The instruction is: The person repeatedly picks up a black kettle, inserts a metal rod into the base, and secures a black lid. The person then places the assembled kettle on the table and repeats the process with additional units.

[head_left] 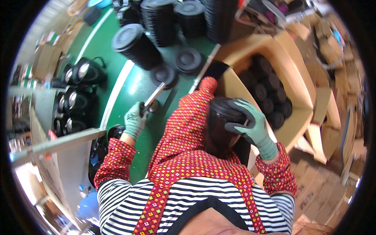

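Observation:
My left hand (135,120), in a pale green glove, closes round a slim tool with a pale, straight shaft (155,94). Its exact kind does not show. Beyond the shaft's tip lies a black round disc (162,74) on the green table. My right hand (254,124), gloved with dark fingertips, curls over the side of a glossy black round container (221,127). The container rests against my red patterned apron (184,133). Its underside is hidden, and blur hides its details.
The green table (133,92) carries leaning stacks of black discs (137,45) and another low disc stack (188,60). Black pots (84,72) stand along the left. An open cardboard box (291,66) holding several black round pieces (270,94) is at my right.

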